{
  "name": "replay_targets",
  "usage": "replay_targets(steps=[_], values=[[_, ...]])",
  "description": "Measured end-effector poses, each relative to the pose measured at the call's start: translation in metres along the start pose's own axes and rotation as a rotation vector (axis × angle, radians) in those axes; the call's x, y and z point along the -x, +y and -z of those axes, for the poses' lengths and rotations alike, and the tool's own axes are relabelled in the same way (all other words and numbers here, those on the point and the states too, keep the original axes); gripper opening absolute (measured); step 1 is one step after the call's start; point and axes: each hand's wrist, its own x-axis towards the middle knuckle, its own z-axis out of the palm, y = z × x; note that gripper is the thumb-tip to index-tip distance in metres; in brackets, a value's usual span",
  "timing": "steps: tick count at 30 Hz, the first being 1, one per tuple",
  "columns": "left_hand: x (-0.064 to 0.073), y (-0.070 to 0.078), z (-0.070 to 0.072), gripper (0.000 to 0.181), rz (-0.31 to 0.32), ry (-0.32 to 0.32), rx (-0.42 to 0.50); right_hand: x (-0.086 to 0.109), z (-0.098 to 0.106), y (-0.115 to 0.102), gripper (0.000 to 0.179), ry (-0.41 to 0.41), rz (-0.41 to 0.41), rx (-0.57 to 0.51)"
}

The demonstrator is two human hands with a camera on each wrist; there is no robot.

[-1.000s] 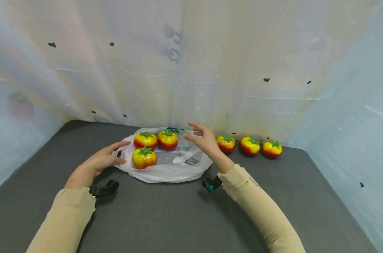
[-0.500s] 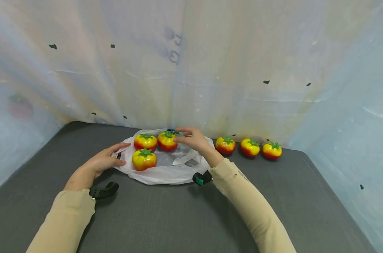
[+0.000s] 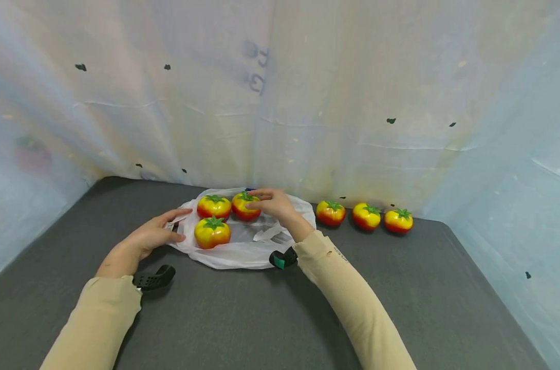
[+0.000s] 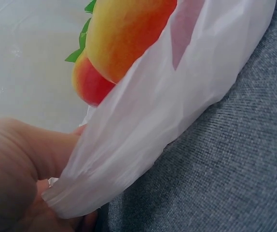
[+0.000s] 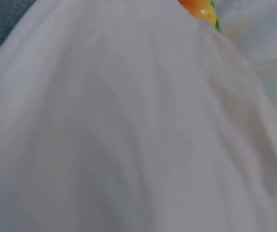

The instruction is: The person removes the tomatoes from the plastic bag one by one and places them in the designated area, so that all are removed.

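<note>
The left hand (image 3: pixel 151 235) holds the left edge of the white plastic bag (image 3: pixel 243 259), left of the frame's centre. The right hand (image 3: pixel 278 206) has thumb and fingers round the right side of the bag's upper-right tomato (image 3: pixel 243 209): round, no long axis, directly left of that nearer hand. A second ago, the right hand was spread, farther right, off this tomato.

Makeshift curtained booth, building type unclear: pale translucent hanging sheets (image 3: pixel 335 77) with small dark patches (image 3: pixel 391 121) enclose dark-grey, woven-textured tabletop (image 3: pixel 224 318) at back and both sides.
</note>
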Motion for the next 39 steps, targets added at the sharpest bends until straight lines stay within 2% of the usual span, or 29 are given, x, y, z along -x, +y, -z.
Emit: replay_targets(steps=[7, 15, 25, 39], values=[[-0.001, -0.003, 0.000, 0.079, -0.007, -0.003, 0.009, -0.004, -0.008, 0.003, 0.040, 0.037, -0.002, -0.045], [-0.001, 0.000, -0.001, 0.078, 0.000, 0.015, -0.023, -0.006, -0.012, 0.005, 0.038, 0.071, 0.006, -0.073], [-0.003, -0.002, -0.002, 0.078, -0.002, 0.011, -0.009, -0.006, -0.022, 0.005, 0.044, 0.085, 0.003, 0.035], [-0.003, -0.003, -0.001, 0.078, -0.013, 0.003, -0.016, 0.005, -0.011, 0.003, 0.042, 0.065, -0.007, 0.010]])
